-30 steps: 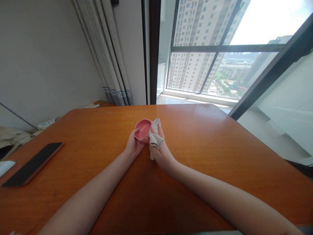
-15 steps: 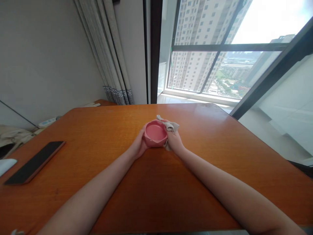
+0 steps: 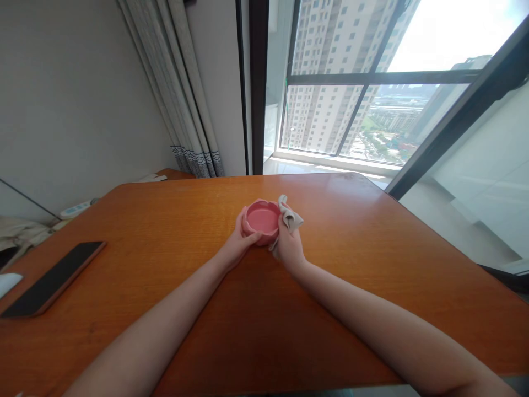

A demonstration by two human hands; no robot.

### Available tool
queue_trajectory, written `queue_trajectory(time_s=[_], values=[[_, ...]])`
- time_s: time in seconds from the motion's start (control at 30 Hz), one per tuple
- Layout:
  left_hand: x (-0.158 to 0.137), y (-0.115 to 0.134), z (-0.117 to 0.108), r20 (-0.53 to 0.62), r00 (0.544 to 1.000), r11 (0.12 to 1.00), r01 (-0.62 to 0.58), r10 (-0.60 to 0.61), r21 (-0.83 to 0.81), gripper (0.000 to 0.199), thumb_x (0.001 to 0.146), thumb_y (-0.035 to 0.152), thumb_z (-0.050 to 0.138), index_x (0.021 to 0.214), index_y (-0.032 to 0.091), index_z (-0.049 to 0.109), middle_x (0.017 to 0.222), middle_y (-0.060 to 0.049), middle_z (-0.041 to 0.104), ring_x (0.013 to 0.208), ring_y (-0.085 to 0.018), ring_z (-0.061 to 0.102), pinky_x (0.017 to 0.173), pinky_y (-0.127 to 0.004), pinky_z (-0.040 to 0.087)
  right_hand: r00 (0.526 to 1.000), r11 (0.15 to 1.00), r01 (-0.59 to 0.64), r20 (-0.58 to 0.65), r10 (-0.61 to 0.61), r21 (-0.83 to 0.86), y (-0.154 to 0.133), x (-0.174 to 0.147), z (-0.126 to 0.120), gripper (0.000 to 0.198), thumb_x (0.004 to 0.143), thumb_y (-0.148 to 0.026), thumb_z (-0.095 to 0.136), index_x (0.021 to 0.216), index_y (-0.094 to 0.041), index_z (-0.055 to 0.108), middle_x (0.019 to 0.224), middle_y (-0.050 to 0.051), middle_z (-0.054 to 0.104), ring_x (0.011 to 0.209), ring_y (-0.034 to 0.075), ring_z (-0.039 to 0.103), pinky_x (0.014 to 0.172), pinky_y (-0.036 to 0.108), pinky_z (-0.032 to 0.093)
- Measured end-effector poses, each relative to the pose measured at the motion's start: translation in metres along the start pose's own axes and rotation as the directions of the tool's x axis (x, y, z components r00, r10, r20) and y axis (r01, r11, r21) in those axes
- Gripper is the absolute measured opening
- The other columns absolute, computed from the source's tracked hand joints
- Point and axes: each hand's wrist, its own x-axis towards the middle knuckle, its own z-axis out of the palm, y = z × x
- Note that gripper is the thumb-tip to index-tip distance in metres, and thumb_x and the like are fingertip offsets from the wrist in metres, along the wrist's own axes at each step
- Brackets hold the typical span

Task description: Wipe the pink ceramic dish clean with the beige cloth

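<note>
A round pink bowl [image 3: 263, 219] with a wavy, petal-like rim is held in front of me over the middle of the wooden table, its opening facing me. My left hand [image 3: 239, 238] grips its left side, with the thumb lying along the near lower wall. Against the bowl's right side, my right hand [image 3: 290, 242] is closed on a crumpled light grey cloth [image 3: 291, 219]. Part of the cloth sticks up above that hand and a bit hangs below it. The fingers behind the bowl are hidden.
The wooden table [image 3: 182, 215] spreads around my arms. On its left lies a long black flat panel with a brown edge [image 3: 55, 278], with a white object [image 3: 9, 282] beside it. A power strip [image 3: 76, 208] and piled fabric [image 3: 20, 231] are beyond the left edge. Behind stand a curtain and window.
My left thumb has come round onto the bowl's near wall. My right hand and the cloth have shifted slightly along the bowl's right side. The view has turned a little.
</note>
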Motion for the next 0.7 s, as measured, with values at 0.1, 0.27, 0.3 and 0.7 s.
queue_trajectory(time_s=[0.1, 0.27, 0.3, 0.7], values=[[-0.002, 0.0, 0.001, 0.032, 0.999, 0.998, 0.031, -0.032, 0.047, 0.078, 0.061, 0.026, 0.08, 0.131, 0.029, 0.045, 0.14, -0.009, 0.045, 0.13, -0.028, 0.041, 0.103, -0.042, 0.04, 0.994, 0.999, 0.034, 0.105, -0.036, 0.02, -0.004, 0.022, -0.016, 0.045, 0.086, -0.045, 0.046, 0.121, -0.018, 0.052, 0.126, 0.011, 0.058, 0.117, 0.023, 0.053, 0.102, 0.043, 0.041], [-0.001, 0.007, 0.001, -0.017, 0.995, 0.993, 0.099, -0.098, 0.069, 0.049, 0.076, 0.038, 0.065, 0.121, 0.023, 0.055, 0.132, -0.01, 0.053, 0.12, -0.029, 0.05, 0.094, -0.045, 0.048, 0.943, 0.999, 0.011, 0.332, -0.023, 0.037, -0.007, 0.034, -0.023, 0.038, 0.085, -0.046, 0.05, 0.113, -0.021, 0.058, 0.119, 0.008, 0.063, 0.113, 0.023, 0.057, 0.097, 0.041, 0.045], [0.001, 0.008, 0.0, -0.032, 0.996, 0.994, 0.083, -0.081, 0.077, 0.045, 0.077, 0.035, 0.065, 0.119, 0.022, 0.056, 0.13, -0.01, 0.055, 0.12, -0.028, 0.051, 0.096, -0.043, 0.047, 0.941, 0.999, 0.006, 0.339, -0.019, 0.038, -0.006, 0.03, -0.021, 0.04, 0.086, -0.047, 0.048, 0.116, -0.021, 0.056, 0.121, 0.008, 0.061, 0.115, 0.023, 0.056, 0.098, 0.041, 0.044], [0.0, 0.005, -0.001, -0.007, 0.995, 0.994, 0.103, -0.103, -0.047, 0.053, 0.075, 0.042, 0.066, 0.122, 0.023, 0.049, 0.128, -0.012, 0.054, 0.112, -0.026, 0.057, 0.087, -0.044, 0.052, 0.988, 0.986, 0.106, 0.122, -0.09, -0.129, -0.01, 0.012, -0.013, 0.047, 0.09, -0.043, 0.039, 0.129, -0.018, 0.047, 0.134, 0.011, 0.051, 0.122, 0.022, 0.048, 0.104, 0.04, 0.039]])
